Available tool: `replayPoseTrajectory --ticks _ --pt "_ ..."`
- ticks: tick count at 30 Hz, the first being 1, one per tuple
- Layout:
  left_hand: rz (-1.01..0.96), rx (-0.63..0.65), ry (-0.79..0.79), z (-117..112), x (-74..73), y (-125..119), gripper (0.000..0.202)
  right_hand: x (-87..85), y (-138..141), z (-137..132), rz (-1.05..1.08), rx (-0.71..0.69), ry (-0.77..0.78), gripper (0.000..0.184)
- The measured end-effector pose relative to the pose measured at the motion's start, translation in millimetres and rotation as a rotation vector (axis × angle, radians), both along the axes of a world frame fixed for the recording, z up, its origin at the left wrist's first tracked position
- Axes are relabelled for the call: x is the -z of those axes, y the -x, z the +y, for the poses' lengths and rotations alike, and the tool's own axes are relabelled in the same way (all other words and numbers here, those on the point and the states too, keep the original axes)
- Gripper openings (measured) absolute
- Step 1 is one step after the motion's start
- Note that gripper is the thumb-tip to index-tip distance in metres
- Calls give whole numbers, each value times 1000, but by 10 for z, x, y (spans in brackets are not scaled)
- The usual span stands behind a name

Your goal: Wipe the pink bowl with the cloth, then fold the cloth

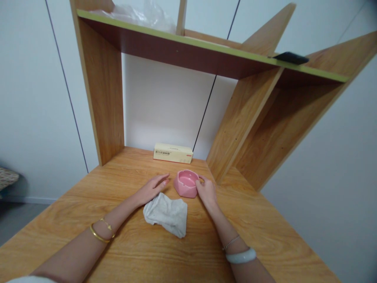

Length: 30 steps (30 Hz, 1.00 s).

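A pink faceted ashtray [186,190] with notches in its rim rests on the wooden desk [129,251]. My right hand [206,192] grips its right side, thumb and fingers at the rim. To the left of the ashtray is my left hand [153,188], fingers stretched out and apart from it, with nothing in them. A crumpled pale grey cloth [168,214] lies in front of the ashtray, its upper left edge close by my left hand; whether they touch I cannot tell.
A cream cling film box [172,153] stands behind the ashtray, against the wall. Wooden uprights [103,94] flank the desk's back, under a green-edged shelf [165,43]. On that shelf lie clear plastic wrapping [144,15] and a flat black object [291,57].
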<state>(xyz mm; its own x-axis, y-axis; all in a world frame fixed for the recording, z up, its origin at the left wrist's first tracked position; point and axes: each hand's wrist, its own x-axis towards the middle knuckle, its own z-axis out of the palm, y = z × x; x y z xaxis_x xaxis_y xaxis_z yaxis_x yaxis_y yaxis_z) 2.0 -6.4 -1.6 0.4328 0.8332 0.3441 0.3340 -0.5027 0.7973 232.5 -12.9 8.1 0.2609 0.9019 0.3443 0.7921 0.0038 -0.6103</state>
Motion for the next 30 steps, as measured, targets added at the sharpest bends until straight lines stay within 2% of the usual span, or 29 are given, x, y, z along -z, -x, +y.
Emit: replayPoseTrajectory --ticks 3,8,13,15,19,22,24,25,30 --pt "80 -8 -65 17 -22 31 38 -19 -107 18 -15 107 -2 39" --pt "194 53 -102 -23 -73 34 36 -48 -242 41 -26 230 14 47" --pt "222 86 -130 -58 -94 15 35 -220 -341 -48 -25 301 36 53" --pt "228 74 -128 -50 -91 21 35 -308 -327 -104 4 178 61 50" --pt "156 43 -106 -30 -72 33 34 -347 -164 -250 72 -249 230 40" --pt "107 20 -70 -27 -54 32 36 -236 16 -361 132 -575 536 41" --pt "96 21 -54 -26 -47 32 36 -145 107 -396 208 -741 706 40" --pt "92 28 -57 -25 -49 33 36 -109 130 -395 235 -761 737 39" --pt "123 35 -198 -67 -128 23 29 -84 -43 -258 215 -603 644 33"
